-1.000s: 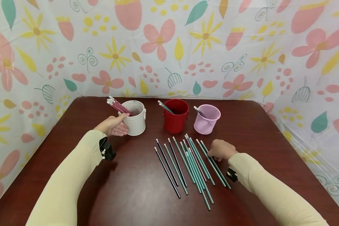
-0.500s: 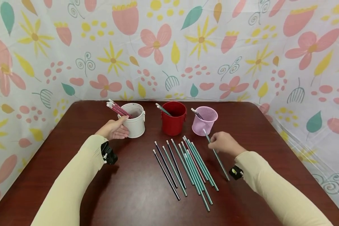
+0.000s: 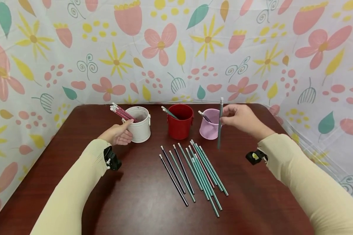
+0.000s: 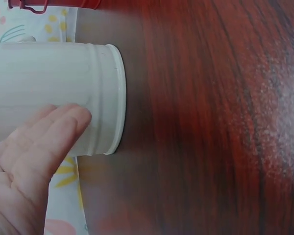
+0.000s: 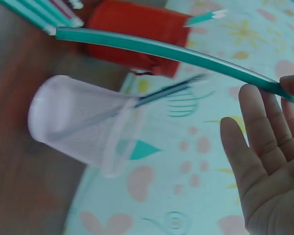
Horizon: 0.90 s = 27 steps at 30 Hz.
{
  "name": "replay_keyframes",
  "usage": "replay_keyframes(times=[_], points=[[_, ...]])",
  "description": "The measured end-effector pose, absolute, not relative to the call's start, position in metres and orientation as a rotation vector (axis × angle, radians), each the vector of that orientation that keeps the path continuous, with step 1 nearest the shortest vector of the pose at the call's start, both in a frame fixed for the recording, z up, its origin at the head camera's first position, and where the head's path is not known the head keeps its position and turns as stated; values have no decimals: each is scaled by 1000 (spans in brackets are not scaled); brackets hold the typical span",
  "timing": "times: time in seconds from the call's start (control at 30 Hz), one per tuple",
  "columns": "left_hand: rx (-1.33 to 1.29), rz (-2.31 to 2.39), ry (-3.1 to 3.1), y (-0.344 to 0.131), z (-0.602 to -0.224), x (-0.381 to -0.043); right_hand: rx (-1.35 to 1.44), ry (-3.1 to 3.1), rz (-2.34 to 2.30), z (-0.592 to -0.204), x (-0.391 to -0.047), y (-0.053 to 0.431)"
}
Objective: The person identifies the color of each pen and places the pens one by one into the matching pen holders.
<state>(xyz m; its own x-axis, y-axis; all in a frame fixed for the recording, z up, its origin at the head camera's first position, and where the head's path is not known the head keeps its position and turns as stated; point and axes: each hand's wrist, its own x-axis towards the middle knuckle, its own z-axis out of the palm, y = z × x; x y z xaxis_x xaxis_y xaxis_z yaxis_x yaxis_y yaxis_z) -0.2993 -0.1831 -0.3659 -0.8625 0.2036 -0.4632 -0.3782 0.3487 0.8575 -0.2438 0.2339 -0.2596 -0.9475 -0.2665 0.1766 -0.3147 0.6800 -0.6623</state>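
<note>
My right hand (image 3: 242, 119) pinches a green pencil (image 3: 221, 109) between thumb and fingers. This pencil stands nearly upright, eraser end up, in front of the pink mesh cup (image 3: 206, 132). Dark pencils (image 5: 161, 94) lean inside that cup in the right wrist view. On the other side, my left hand (image 3: 119, 133) rests against the white bucket (image 3: 142, 130), its thumb at the rim. The left wrist view shows its straight fingers (image 4: 63, 132) along the bucket's wall. Several red pencils (image 3: 120, 111) with white erasers lean out of the white bucket.
Between the white bucket and the pink cup stands a red bucket (image 3: 179, 129) holding green pencils (image 3: 169, 112). Green pencils (image 3: 204, 176), dark pencils (image 3: 173, 179) and a red pencil (image 3: 207, 171) lie on the brown table (image 3: 129, 195). A floral cloth (image 3: 176, 49) hangs behind.
The right hand has picked a green pencil off the right side of the spread, carried it up toward the pink cup and turned it upright. My left hand stays at the white bucket.
</note>
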Motion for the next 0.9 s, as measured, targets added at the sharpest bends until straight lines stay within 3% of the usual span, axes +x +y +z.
replay_keyframes(times=[0.4,0.9], points=[[-185,1594,2097,-184,-364,-299,479,-2604,1012,-191,-264,193],[-216,1662,2114,-174,-369,-303,463,-2487,869,-210,-286,123]])
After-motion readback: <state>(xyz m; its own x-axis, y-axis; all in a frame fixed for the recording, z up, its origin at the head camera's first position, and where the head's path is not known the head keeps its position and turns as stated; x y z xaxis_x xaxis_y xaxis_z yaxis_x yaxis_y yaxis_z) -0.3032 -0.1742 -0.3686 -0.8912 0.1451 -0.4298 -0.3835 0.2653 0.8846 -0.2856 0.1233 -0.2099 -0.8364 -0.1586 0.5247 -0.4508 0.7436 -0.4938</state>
